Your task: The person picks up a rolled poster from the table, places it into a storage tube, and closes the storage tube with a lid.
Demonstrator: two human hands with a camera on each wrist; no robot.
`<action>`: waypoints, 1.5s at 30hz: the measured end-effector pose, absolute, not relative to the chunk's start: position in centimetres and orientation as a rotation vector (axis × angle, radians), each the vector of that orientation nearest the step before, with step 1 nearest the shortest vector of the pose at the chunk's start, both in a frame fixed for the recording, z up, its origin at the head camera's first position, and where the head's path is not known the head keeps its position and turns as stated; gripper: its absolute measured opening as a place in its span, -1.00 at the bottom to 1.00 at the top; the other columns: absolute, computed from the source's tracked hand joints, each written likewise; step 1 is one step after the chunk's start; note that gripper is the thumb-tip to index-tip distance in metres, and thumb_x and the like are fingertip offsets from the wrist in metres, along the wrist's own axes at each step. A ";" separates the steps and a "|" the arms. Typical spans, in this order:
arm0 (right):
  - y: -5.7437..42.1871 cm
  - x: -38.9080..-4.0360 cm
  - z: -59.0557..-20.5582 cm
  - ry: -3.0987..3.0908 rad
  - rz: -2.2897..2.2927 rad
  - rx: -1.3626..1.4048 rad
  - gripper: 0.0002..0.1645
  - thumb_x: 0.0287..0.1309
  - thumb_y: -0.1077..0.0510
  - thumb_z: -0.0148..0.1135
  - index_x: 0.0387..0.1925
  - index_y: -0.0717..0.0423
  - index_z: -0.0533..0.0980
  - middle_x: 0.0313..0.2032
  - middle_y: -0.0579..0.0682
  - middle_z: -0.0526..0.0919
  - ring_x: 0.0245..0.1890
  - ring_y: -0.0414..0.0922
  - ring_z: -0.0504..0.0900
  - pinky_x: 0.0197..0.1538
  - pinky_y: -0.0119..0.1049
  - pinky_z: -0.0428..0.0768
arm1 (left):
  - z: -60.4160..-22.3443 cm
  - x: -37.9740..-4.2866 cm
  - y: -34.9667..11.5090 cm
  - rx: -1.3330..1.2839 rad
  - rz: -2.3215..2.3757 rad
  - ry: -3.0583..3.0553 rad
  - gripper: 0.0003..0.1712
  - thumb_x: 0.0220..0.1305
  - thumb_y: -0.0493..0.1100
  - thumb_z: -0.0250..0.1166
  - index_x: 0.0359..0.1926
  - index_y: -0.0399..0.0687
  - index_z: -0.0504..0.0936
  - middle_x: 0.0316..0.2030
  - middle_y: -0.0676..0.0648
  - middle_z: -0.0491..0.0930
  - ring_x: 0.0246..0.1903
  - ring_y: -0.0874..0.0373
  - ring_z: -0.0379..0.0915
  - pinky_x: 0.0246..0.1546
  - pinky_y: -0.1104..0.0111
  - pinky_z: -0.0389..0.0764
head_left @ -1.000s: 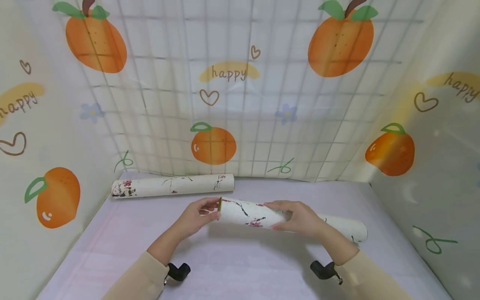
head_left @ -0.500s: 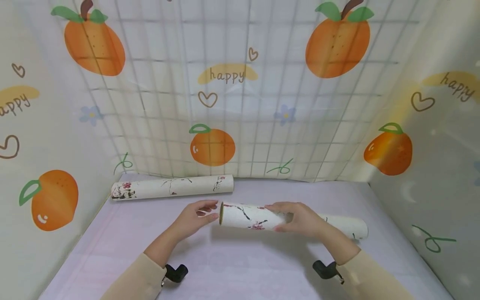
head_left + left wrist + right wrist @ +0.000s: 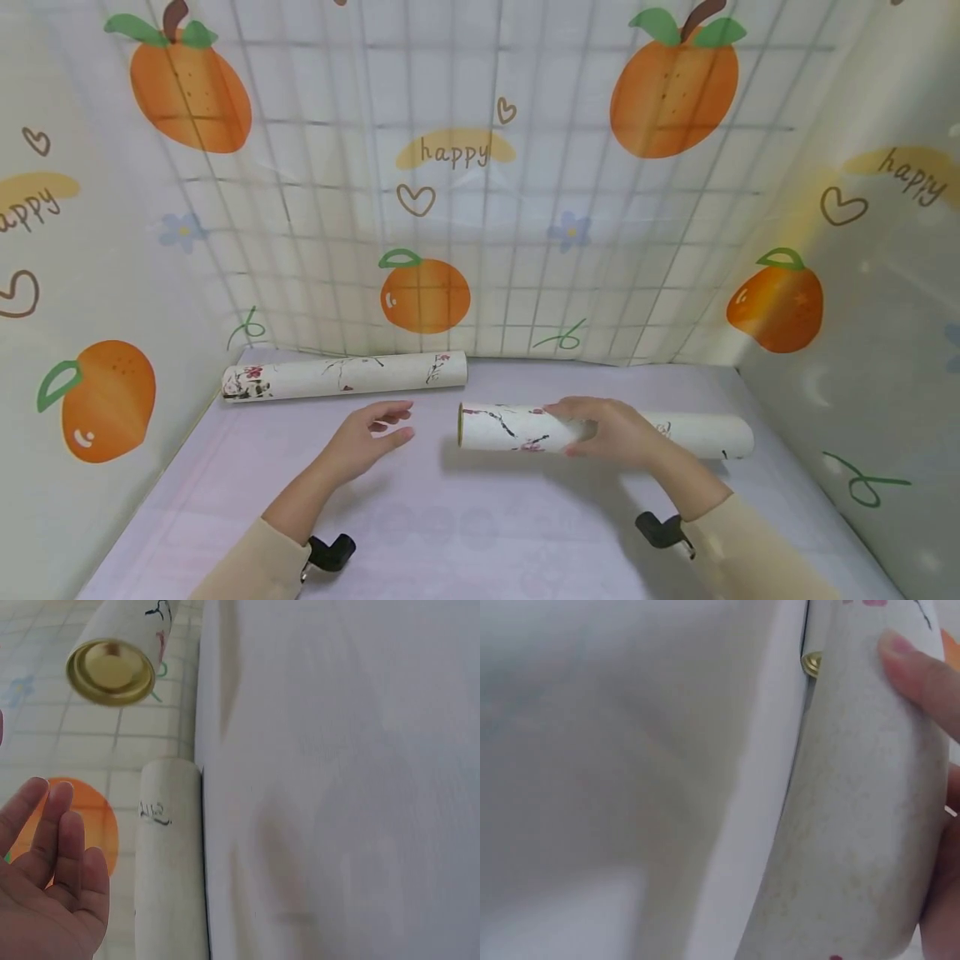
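My right hand (image 3: 618, 433) grips a white cardboard tube (image 3: 506, 427) printed with dark branches and pink blossoms. The tube is held sideways just above the table, its shadow below it. In the left wrist view its near end shows a recessed gold metal cap (image 3: 111, 671). To the left of that end, a short gap away, my left hand (image 3: 367, 442) holds nothing, its fingers loosely extended. A second matching tube (image 3: 345, 377) lies at the back left. In the right wrist view my thumb (image 3: 915, 671) presses on the held tube's side.
The table has a pale lilac cover (image 3: 480, 533). A fruit-printed white curtain (image 3: 450, 225) encloses the back and both sides, with grid lines at the back. Each wrist bears a black camera mount, the left mount (image 3: 332, 552) among them.
My left hand has let go of the tube's capped end and drawn away to the left. The right hand has shifted the tube slightly right and levelled it. The back tube stays put.
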State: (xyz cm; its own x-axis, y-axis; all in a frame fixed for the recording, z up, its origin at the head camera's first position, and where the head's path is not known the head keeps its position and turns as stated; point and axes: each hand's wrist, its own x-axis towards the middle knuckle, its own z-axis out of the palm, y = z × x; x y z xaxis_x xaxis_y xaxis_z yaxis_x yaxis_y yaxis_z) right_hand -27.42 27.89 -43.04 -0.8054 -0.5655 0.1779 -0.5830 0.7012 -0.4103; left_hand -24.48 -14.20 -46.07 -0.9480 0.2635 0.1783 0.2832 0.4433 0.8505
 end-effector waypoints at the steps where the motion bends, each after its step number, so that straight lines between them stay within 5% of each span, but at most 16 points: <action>1: 28.0 -27.5 -43.0 -2.866 0.710 0.955 -0.18 -0.10 0.03 0.62 0.28 -0.33 0.54 0.24 -0.07 0.58 0.28 0.07 0.50 0.29 0.12 0.44 | -46.1 -24.4 -14.4 -0.497 -1.556 -2.653 -0.46 0.29 -0.03 0.41 0.26 0.01 0.59 0.02 0.04 0.67 0.11 -0.04 0.51 0.17 0.09 0.51; 32: 31.0 -32.6 -44.0 -2.919 0.593 0.853 -0.15 -0.02 0.17 0.57 0.35 -0.10 0.47 0.30 0.24 0.47 0.27 0.23 0.47 0.22 0.21 0.47 | -46.2 -24.3 -21.2 -0.396 -1.230 -2.673 -0.43 0.27 0.10 0.41 0.23 -0.03 0.60 0.11 -0.05 0.63 0.09 -0.06 0.50 0.17 0.01 0.46; 45: 30.9 -35.3 -44.5 -2.973 0.599 0.803 -0.12 0.03 0.22 0.53 0.40 -0.14 0.41 0.37 0.11 0.42 0.37 0.24 0.33 0.30 0.21 0.39 | -46.7 -23.7 -23.2 -0.345 -1.203 -2.686 -0.42 0.27 0.08 0.41 0.21 -0.10 0.60 0.11 -0.13 0.62 0.10 -0.16 0.47 0.19 -0.05 0.44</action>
State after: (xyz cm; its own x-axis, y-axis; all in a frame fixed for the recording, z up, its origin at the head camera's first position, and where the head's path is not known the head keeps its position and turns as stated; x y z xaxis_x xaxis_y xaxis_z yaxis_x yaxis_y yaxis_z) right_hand -35.26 30.87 -44.55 -0.8690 -0.4842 0.1019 -0.4859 0.7962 -0.3606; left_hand -23.71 -23.20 -46.66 -0.9573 0.1375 0.2543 0.2813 0.6459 0.7097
